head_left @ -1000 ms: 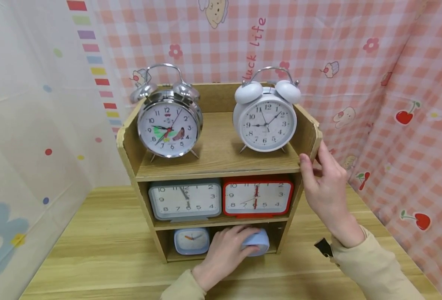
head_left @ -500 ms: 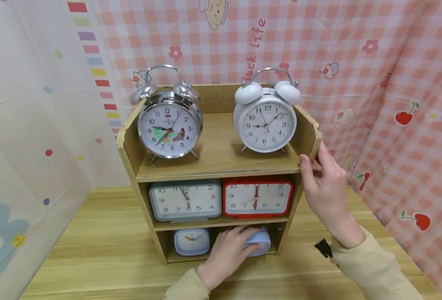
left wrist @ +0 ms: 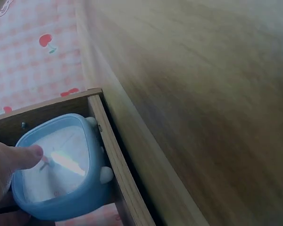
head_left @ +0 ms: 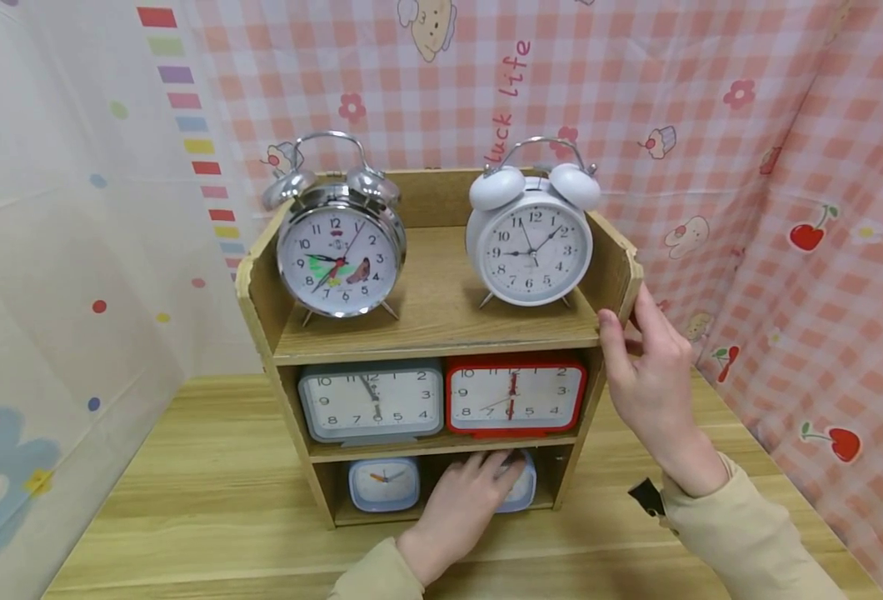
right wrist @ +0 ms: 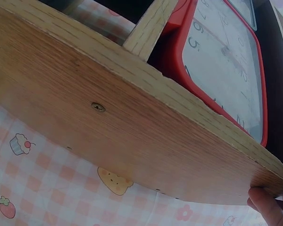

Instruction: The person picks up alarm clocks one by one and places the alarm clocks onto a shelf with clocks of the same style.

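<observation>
On the bottom tier of a small wooden shelf, my left hand holds a light blue alarm clock at the right end. The thumb lies across its face, and the other fingers are partly hidden by the clock's top side. Small white feet under the clock face the tier's board. A matching blue clock stands at that tier's left end. My right hand grips the shelf's right side panel, thumb at the front edge and fingers outside.
Up on the top tier stand a silver twin-bell clock and a white twin-bell clock. The middle tier holds a grey clock and a red-framed clock. Checked cloth hangs behind the wooden table.
The blue clock under my left hand has turned so that its face points more to the front. My left thumb has moved up onto that face. The right hand stays put.
</observation>
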A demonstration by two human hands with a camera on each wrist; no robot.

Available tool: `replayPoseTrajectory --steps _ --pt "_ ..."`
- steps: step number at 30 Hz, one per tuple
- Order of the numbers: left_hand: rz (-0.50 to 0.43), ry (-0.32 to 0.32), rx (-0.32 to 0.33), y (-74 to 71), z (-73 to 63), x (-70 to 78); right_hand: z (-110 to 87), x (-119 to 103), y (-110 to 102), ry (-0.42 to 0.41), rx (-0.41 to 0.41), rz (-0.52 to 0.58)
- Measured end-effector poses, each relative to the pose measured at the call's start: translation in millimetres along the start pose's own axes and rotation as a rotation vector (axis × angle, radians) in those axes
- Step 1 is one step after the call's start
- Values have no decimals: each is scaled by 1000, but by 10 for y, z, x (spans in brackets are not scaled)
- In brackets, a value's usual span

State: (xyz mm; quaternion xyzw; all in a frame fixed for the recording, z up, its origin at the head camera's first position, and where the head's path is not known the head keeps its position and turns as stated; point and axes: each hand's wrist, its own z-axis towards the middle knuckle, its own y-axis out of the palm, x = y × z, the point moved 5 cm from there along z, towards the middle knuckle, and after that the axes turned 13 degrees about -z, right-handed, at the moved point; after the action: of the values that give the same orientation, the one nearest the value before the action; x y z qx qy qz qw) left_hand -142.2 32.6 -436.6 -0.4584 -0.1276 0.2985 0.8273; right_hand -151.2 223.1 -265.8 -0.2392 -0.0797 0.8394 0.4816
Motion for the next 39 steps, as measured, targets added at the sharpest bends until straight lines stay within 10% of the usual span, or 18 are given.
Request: replayPoseTrajectory --steps 39 --pt "58 25 -46 134 54 7 -9 14 13 -3 23 17"
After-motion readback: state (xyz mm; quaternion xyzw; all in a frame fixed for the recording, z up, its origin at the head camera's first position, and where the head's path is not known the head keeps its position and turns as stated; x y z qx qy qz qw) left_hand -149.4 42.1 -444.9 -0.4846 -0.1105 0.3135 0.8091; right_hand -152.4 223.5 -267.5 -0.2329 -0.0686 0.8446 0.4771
